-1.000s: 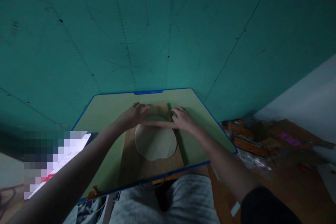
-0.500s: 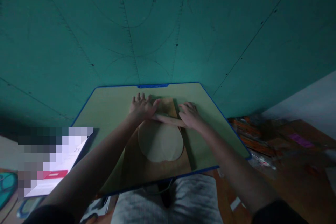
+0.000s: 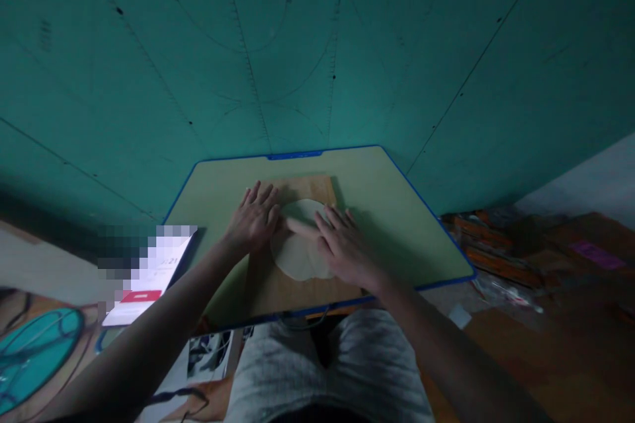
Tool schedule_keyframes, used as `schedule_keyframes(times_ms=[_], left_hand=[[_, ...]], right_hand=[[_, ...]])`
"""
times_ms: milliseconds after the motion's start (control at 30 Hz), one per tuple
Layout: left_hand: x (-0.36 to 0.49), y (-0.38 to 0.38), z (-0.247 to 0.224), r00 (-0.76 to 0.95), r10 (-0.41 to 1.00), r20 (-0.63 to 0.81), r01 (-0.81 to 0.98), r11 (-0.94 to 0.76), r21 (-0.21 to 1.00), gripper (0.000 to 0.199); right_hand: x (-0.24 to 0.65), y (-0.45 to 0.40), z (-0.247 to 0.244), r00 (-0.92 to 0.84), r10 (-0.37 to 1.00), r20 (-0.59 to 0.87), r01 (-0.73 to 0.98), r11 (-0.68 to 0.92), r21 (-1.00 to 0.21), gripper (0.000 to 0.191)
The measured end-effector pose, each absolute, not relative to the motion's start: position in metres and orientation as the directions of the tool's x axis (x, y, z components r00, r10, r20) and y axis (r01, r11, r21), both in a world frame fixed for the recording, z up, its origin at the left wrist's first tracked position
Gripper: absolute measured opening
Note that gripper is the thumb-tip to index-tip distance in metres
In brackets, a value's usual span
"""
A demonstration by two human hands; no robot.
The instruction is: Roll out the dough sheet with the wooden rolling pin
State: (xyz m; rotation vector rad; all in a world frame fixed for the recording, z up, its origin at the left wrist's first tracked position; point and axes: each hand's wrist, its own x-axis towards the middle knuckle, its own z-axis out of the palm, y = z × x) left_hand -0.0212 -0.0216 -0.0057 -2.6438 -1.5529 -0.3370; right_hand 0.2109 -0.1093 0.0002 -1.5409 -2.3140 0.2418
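Observation:
A wooden rolling pin [image 3: 301,229] lies slightly slanted across a round, flat sheet of dough [image 3: 295,261]. Beneath the dough is a wooden board [image 3: 278,296]. My left hand [image 3: 254,219] rests palm down at the pin's left end, fingers stretched out and spread. On the other end, my right hand [image 3: 343,243] is laid palm down, its fingers extended and a little apart, covering that end and part of the dough's right side. Neither hand's fingers are wrapped round the pin. Dough shows both beyond the pin and on my side of it.
The board lies on a pale, blue-edged table [image 3: 391,211] against a green wall [image 3: 307,46]. At the table's left is a lit screen [image 3: 153,277], partly pixelated. A teal round object [image 3: 40,357] with cords is low left. Clutter and cardboard [image 3: 496,244] lie on the right.
The rolling pin has come back from the dough's far edge onto the dough. Both hands moved with it, the right one nearer to me and inward. The camera view has shifted slightly.

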Motion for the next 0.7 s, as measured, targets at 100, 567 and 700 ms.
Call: schedule_keyframes(times_ms=[100,567,700], left_hand=[[-0.040,-0.042,-0.015,0.484,0.834,0.264,0.852,-0.518,0.075,0.050],[-0.024,0.023,0.011,0.740,0.669,0.066,0.672,-0.736,-0.083,0.036],[0.010,0.057,0.008,0.658,0.752,0.036,0.752,-0.655,-0.078,0.047]], right_hand=[[0.199,-0.129,0.010,-0.418,0.884,0.209,0.831,0.465,-0.306,0.056],[0.218,-0.090,0.002,-0.229,0.941,0.248,0.911,0.297,-0.285,0.061],[0.227,-0.075,0.004,-0.279,0.937,0.208,0.906,0.329,-0.267,0.061]])
